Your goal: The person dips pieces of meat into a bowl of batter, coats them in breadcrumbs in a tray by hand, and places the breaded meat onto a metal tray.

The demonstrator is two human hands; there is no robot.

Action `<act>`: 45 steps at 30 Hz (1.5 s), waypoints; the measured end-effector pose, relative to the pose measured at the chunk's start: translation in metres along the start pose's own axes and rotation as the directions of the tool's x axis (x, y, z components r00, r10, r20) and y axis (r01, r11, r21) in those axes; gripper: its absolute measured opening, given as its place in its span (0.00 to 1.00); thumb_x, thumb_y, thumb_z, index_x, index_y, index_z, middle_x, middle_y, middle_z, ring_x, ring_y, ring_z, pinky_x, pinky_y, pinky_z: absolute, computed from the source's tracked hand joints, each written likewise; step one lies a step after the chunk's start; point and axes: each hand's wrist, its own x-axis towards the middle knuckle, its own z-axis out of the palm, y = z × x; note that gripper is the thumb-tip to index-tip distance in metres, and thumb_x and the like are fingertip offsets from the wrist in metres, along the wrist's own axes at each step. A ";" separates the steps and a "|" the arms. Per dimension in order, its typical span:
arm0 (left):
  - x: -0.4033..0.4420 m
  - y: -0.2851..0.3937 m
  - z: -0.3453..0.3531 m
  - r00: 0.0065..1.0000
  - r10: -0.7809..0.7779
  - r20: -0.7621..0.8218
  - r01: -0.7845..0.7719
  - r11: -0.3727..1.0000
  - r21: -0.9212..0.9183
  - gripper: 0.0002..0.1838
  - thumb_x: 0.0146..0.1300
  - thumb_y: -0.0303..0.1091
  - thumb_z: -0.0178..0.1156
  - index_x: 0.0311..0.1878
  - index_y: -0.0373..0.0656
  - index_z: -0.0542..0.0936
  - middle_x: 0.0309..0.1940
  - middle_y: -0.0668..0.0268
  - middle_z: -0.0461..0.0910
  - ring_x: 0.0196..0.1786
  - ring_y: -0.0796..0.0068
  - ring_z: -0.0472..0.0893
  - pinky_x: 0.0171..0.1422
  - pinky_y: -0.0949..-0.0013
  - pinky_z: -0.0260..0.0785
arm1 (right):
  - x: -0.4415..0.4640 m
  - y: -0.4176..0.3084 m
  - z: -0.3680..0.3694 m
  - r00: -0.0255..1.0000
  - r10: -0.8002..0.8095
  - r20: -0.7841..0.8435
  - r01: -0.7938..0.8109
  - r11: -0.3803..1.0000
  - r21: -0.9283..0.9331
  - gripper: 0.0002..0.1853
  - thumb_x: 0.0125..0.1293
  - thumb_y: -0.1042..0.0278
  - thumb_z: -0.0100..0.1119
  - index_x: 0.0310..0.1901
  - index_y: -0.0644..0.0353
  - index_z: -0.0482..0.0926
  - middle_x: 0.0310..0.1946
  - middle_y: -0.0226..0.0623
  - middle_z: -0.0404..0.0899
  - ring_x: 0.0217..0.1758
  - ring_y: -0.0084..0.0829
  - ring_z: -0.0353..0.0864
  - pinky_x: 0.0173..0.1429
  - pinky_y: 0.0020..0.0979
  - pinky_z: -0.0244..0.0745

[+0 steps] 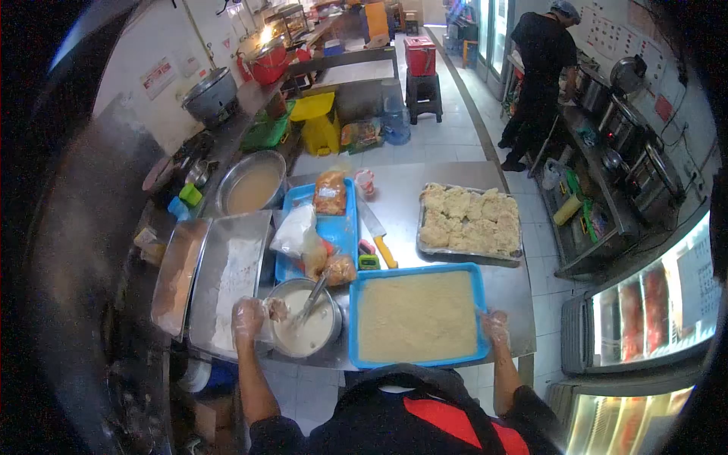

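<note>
My left hand point(249, 318), in a clear plastic glove, is closed around a piece of raw meat point(276, 309) at the left rim of a bowl of white batter point(305, 334). A metal utensil point(311, 298) leans in that bowl. To its right lies a blue tray of pale crumbs point(417, 315). My right hand point(495, 326), also gloved, is at the tray's right edge; its fingers are partly hidden by blur and glare. Left of the bowl is a metal pan with white flour point(236, 277). Coated pieces point(470, 216) fill a metal tray behind the crumbs.
A knife point(378, 233) with a yellow handle lies behind the crumb tray. Bagged food stands in another blue tray point(345, 227). A large bowl of liquid point(252, 186) is at the back left. A co-worker point(538, 76) stands at the right-hand counter.
</note>
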 end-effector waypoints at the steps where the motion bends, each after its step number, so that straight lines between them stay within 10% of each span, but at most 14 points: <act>1: 0.000 0.003 0.001 1.000 -0.006 -0.025 0.005 1.000 -0.030 0.13 0.50 0.38 0.52 0.25 0.39 0.80 0.26 0.48 0.76 0.33 0.50 0.77 0.41 0.54 0.68 | 0.000 -0.005 -0.011 0.993 0.005 -0.116 -0.004 1.000 0.011 0.16 0.59 0.49 0.51 0.36 0.52 0.77 0.25 0.40 0.80 0.23 0.40 0.77 0.23 0.40 0.66; 7: -0.008 -0.005 -0.005 0.988 0.124 -0.096 -0.122 0.992 0.029 0.12 0.51 0.36 0.52 0.26 0.38 0.79 0.26 0.50 0.77 0.32 0.51 0.76 0.39 0.54 0.68 | -0.041 -0.118 -0.100 0.970 -0.025 0.241 0.089 0.962 -0.259 0.18 0.64 0.60 0.41 0.50 0.61 0.70 0.46 0.42 0.73 0.43 0.41 0.74 0.45 0.42 0.67; 11: -0.006 -0.013 0.015 0.940 0.229 -0.252 -0.188 0.966 0.177 0.11 0.52 0.37 0.52 0.28 0.39 0.78 0.21 0.54 0.75 0.28 0.54 0.75 0.35 0.56 0.67 | -0.009 -0.077 -0.047 0.998 0.043 -0.047 -0.041 0.998 0.044 0.15 0.62 0.59 0.46 0.42 0.61 0.77 0.26 0.47 0.77 0.29 0.34 0.77 0.35 0.35 0.71; 14: -0.008 0.053 -0.033 0.985 0.127 -0.113 -0.146 0.974 -0.172 0.11 0.54 0.37 0.54 0.27 0.39 0.78 0.20 0.56 0.75 0.25 0.56 0.74 0.32 0.58 0.67 | 0.001 0.039 0.045 0.849 -0.503 -0.163 0.338 0.753 -0.564 0.17 0.59 0.66 0.49 0.50 0.58 0.70 0.34 0.42 0.75 0.37 0.34 0.74 0.40 0.36 0.71; 17: -0.001 0.110 -0.038 0.928 0.321 -0.190 -0.359 0.907 -0.220 0.08 0.54 0.33 0.54 0.27 0.38 0.78 0.20 0.56 0.75 0.24 0.56 0.75 0.30 0.59 0.66 | 0.010 0.042 0.046 0.807 -0.525 -0.270 0.459 0.845 -0.274 0.15 0.59 0.63 0.50 0.47 0.59 0.70 0.31 0.36 0.73 0.30 0.33 0.72 0.34 0.37 0.70; 21: -0.020 0.191 -0.003 0.913 0.328 -0.241 -0.406 0.700 -0.587 0.07 0.54 0.31 0.53 0.28 0.39 0.78 0.24 0.53 0.76 0.29 0.54 0.76 0.33 0.59 0.66 | -0.016 -0.004 0.017 0.841 -0.540 -0.034 0.207 0.378 -0.902 0.23 0.64 0.64 0.45 0.59 0.62 0.59 0.49 0.45 0.69 0.52 0.39 0.69 0.51 0.38 0.68; 25: -0.054 0.226 0.077 0.847 0.498 0.188 -0.411 0.836 -0.362 0.08 0.51 0.32 0.55 0.33 0.41 0.80 0.28 0.53 0.79 0.33 0.56 0.78 0.38 0.63 0.70 | -0.032 -0.122 -0.042 0.944 -0.228 -0.239 0.198 0.970 -0.142 0.34 0.59 0.54 0.53 0.61 0.67 0.56 0.54 0.50 0.64 0.61 0.46 0.61 0.63 0.44 0.57; 28: -0.072 0.220 0.083 0.819 0.572 -0.047 -0.506 0.681 -0.530 0.10 0.55 0.32 0.52 0.37 0.39 0.78 0.23 0.56 0.76 0.27 0.61 0.76 0.32 0.60 0.66 | -0.049 -0.152 -0.035 0.933 -0.358 -0.028 0.349 0.923 -0.165 0.40 0.54 0.50 0.57 0.62 0.67 0.55 0.60 0.52 0.58 0.65 0.48 0.52 0.68 0.43 0.46; 31: -0.082 0.194 0.044 0.979 0.160 0.125 -0.032 0.729 -0.684 0.10 0.53 0.31 0.54 0.37 0.40 0.80 0.25 0.57 0.78 0.29 0.61 0.78 0.37 0.65 0.69 | -0.040 -0.146 -0.020 0.938 -0.337 0.086 0.347 0.913 -0.215 0.49 0.41 0.43 0.65 0.63 0.62 0.57 0.64 0.48 0.51 0.68 0.47 0.46 0.69 0.43 0.45; 33: -0.076 0.148 0.069 0.982 -0.009 -0.188 -0.146 0.591 -0.793 0.12 0.55 0.32 0.53 0.41 0.36 0.78 0.28 0.59 0.78 0.31 0.62 0.76 0.39 0.67 0.69 | -0.022 -0.140 0.005 0.972 -0.236 -0.006 0.234 0.967 -0.098 0.45 0.47 0.46 0.60 0.64 0.61 0.55 0.64 0.50 0.51 0.68 0.48 0.45 0.70 0.42 0.39; 35: -0.077 0.083 0.097 0.968 -0.207 -0.145 -0.015 0.526 -0.851 0.12 0.54 0.31 0.54 0.39 0.33 0.77 0.25 0.65 0.76 0.26 0.73 0.73 0.31 0.71 0.65 | -0.022 -0.132 0.031 0.994 -0.106 -0.019 0.107 0.994 0.035 0.42 0.50 0.50 0.58 0.64 0.60 0.55 0.65 0.51 0.51 0.69 0.48 0.46 0.71 0.42 0.38; 37: -0.076 0.050 0.111 0.913 -0.248 -0.323 -0.074 0.679 -0.731 0.13 0.54 0.30 0.54 0.40 0.33 0.77 0.27 0.64 0.77 0.28 0.71 0.74 0.33 0.70 0.67 | -0.018 -0.146 0.058 0.999 0.016 0.040 -0.023 0.983 0.182 0.41 0.49 0.55 0.59 0.64 0.59 0.56 0.64 0.50 0.53 0.68 0.47 0.47 0.70 0.41 0.39; 41: -0.078 0.025 0.125 0.867 -0.221 -0.447 -0.044 0.859 -0.510 0.12 0.54 0.28 0.52 0.40 0.33 0.76 0.27 0.62 0.78 0.30 0.68 0.76 0.34 0.68 0.67 | 0.000 -0.171 0.038 0.874 -0.265 0.408 -0.030 0.807 0.589 0.39 0.50 0.54 0.60 0.62 0.62 0.58 0.62 0.50 0.56 0.66 0.46 0.53 0.67 0.44 0.49; 45: -0.079 0.022 0.146 0.895 -0.284 -0.344 0.012 0.786 -0.619 0.13 0.55 0.27 0.52 0.43 0.32 0.75 0.33 0.58 0.78 0.34 0.68 0.76 0.39 0.70 0.68 | -0.023 -0.186 0.028 0.933 -0.352 0.077 0.322 0.911 0.256 0.41 0.49 0.50 0.62 0.60 0.66 0.59 0.59 0.51 0.61 0.63 0.47 0.59 0.65 0.42 0.54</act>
